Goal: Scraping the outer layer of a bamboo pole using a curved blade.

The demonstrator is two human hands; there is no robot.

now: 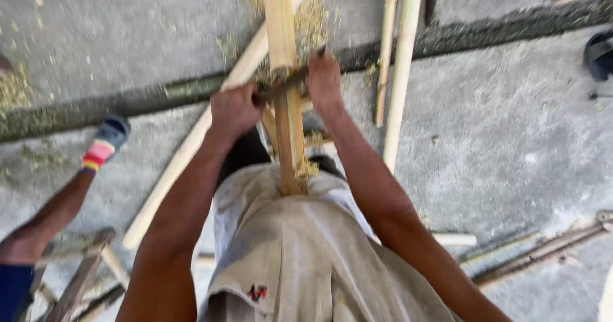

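Concrete floor [523, 137]; bamboo pole [284, 73] between left hand [235, 110] and right hand [324, 81].

Both hands, left hand [235, 110] and right hand [323, 79], grip a blade [284, 84] across the bamboo pole [285, 73].

There are two hands [235, 110], one blade [284, 84], four long bamboo poles [281, 22] and one sandal [105, 143].
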